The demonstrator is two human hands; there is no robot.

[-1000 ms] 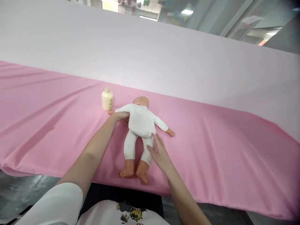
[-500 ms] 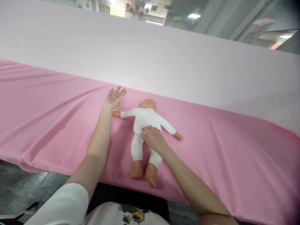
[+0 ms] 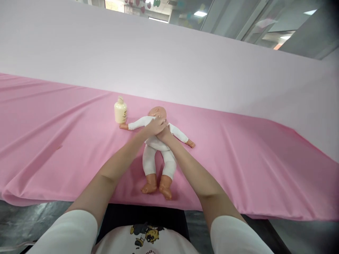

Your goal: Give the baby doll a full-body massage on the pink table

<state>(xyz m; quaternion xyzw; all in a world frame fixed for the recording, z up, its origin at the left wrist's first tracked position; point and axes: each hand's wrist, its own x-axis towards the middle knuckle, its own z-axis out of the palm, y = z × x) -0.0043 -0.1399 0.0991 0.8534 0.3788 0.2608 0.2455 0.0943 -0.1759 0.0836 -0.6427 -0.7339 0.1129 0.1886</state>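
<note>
On the pink cloth a baby doll [image 3: 156, 143] in a white suit lies on its back, feet toward me and arms spread. Over its chest my left hand [image 3: 156, 126] lies across my right hand [image 3: 164, 133], palm against palm as far as I can see. The left fingers look stretched out, a little blurred. Most of the right fingers are hidden beneath. I see no object between the hands. Whether they touch the doll I cannot tell. A cream-coloured pump bottle [image 3: 120, 111] stands upright by the doll's hand on the left.
The pink cloth [image 3: 238, 162] covers the table and hangs in folds at its near edge. Behind it rises a plain pale wall or panel [image 3: 169, 67], with windows above. A small brownish mark [image 3: 59, 147] shows on the cloth at left.
My left hand has come from above the bottle to the doll's chest, uncovering the bottle. My right hand has moved up from the doll's belly, and the two hands have met.
</note>
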